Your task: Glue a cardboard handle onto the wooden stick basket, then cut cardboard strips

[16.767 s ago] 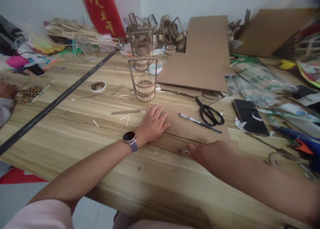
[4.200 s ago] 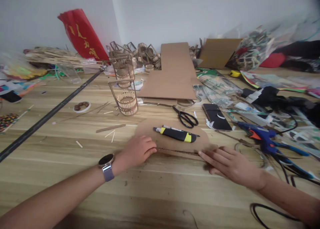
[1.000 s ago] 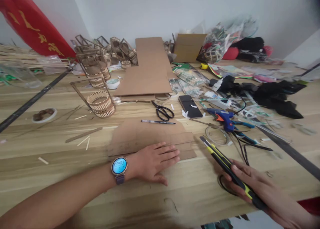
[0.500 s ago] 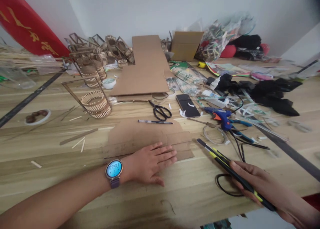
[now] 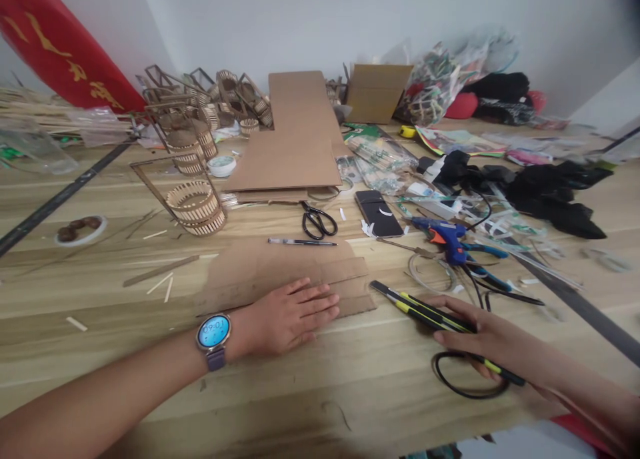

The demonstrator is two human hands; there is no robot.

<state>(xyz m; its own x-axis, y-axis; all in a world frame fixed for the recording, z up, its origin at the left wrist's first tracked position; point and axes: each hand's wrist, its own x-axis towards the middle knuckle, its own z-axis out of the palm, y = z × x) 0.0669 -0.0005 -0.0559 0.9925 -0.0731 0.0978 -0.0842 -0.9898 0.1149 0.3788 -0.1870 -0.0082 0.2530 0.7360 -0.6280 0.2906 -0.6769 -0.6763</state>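
Note:
My left hand point(image 5: 287, 315), with a watch point(image 5: 213, 332) on its wrist, lies flat with fingers stretched on a piece of brown cardboard point(image 5: 280, 265). A straight crease or cut line runs across that cardboard under the fingers. In my right hand point(image 5: 470, 332) is a black and yellow utility knife point(image 5: 425, 312), its tip pointing left, just off the cardboard's right edge. On the far edge of the cardboard rests a pen point(image 5: 303, 242). Black-handled scissors point(image 5: 319, 222) lie behind it.
A phone point(image 5: 379, 213), a blue glue gun point(image 5: 445, 235) with its black cord and blue-handled pliers point(image 5: 485, 269) lie on the right. Larger cardboard point(image 5: 290, 159) is farther back. A small bamboo basket point(image 5: 195, 209) stands at left, near a white dish point(image 5: 83, 232).
My right hand has moved left with the utility knife, bringing its tip closer to the cardboard and turning it flatter. My left hand and the cardboard have shifted slightly left.

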